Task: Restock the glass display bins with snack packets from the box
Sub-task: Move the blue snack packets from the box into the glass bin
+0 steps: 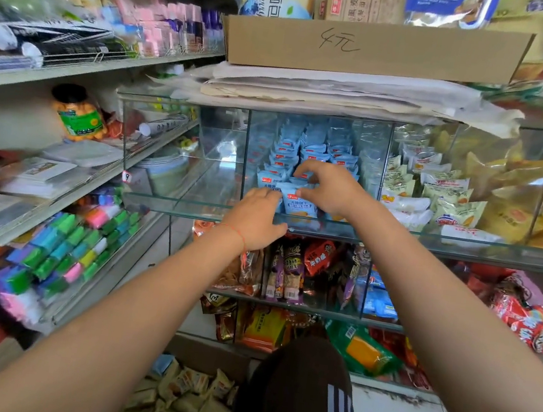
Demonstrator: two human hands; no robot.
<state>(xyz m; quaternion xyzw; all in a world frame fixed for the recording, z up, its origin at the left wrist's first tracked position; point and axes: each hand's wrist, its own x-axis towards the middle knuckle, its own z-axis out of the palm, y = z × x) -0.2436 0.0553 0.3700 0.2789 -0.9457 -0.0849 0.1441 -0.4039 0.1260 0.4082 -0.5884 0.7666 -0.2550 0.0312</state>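
Observation:
A glass display bin (309,223) at chest height holds rows of light blue snack packets (315,152). Both my hands reach over its front glass edge. My left hand (256,219) rests on the front rim with its fingers against a front blue packet (299,204). My right hand (329,187) is inside the bin with curled fingers pinching the tops of the front blue packets. A box of tan snack packets (182,398) sits low at the bottom of the view, by my knee.
The neighbouring bin to the right holds white and yellow packets (444,197); the bin to the left (180,155) looks bare. A cardboard box (373,51) and papers lie on top. Lower glass bins hold mixed snacks (292,271). Shelves of goods (61,247) line the left.

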